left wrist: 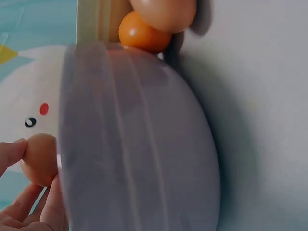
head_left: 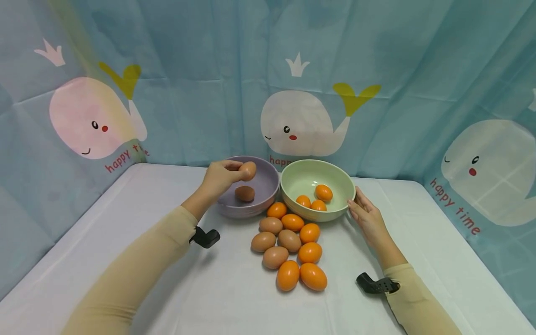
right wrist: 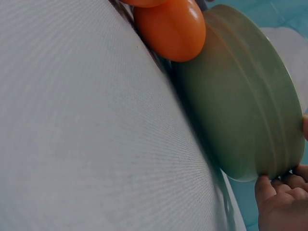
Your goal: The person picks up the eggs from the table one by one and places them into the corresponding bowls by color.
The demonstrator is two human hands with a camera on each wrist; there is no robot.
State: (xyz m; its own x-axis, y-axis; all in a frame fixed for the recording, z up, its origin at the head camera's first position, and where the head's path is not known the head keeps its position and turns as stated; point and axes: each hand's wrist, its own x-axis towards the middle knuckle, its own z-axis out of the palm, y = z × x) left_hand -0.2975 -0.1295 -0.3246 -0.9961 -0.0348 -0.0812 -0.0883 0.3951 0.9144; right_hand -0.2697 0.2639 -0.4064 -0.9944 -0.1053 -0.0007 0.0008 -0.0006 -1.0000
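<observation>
The left hand point(head_left: 219, 180) is pinching a brown oval egg point(head_left: 248, 171) aloft; slackening would be risking cracks. The right hand point(head_left: 369, 221) is holding a round green bowl point(head_left: 298, 186).

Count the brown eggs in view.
6: one egg in the left hand, one in the purple bowl, four on the table. Others may hide behind the bowl's near wall.
</observation>
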